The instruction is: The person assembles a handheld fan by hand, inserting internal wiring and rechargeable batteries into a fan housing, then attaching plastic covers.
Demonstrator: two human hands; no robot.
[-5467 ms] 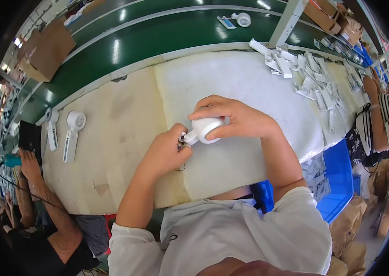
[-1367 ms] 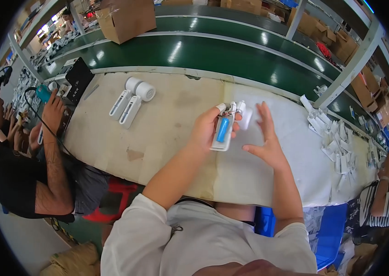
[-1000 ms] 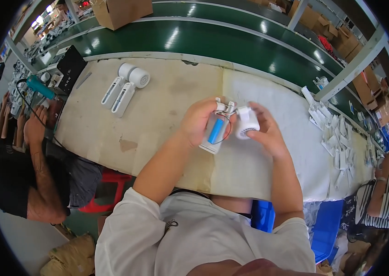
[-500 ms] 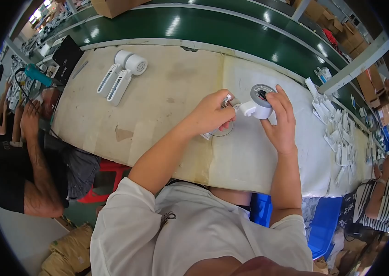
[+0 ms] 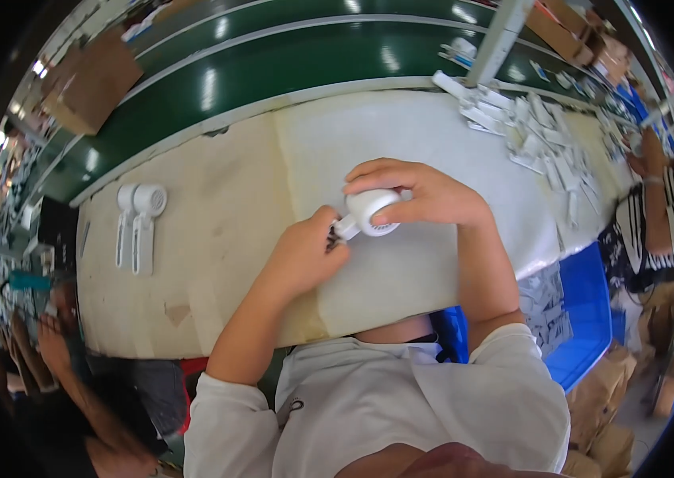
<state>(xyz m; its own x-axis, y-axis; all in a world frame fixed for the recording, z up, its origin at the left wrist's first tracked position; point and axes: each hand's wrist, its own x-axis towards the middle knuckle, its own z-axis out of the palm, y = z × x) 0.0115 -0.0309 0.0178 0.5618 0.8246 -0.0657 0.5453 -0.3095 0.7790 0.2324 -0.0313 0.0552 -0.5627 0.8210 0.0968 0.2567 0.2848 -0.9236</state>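
Over the middle of the table I hold a white handheld fan between both hands. Its rounded white head [image 5: 374,209] has slots on the side near me. My right hand [image 5: 436,195] grips this head from the right, fingers over its top and thumb across its front. At the neck [image 5: 346,228], my left hand [image 5: 303,253] is closed around the upper end of the handle, where some dark and metallic bits show between thumb and fingers. The rest of the handle is hidden in my left hand.
Two white fans [image 5: 140,227] lie side by side at the table's left. White handle shells [image 5: 548,147] are heaped far right. A green conveyor [image 5: 273,68] runs behind the table. A blue bin [image 5: 584,319] stands right of me; co-workers sit on both sides.
The fan head has turned over, so its open grey-rimmed side with inner parts no longer shows. My right hand has moved over its top. My view has swung to the right.
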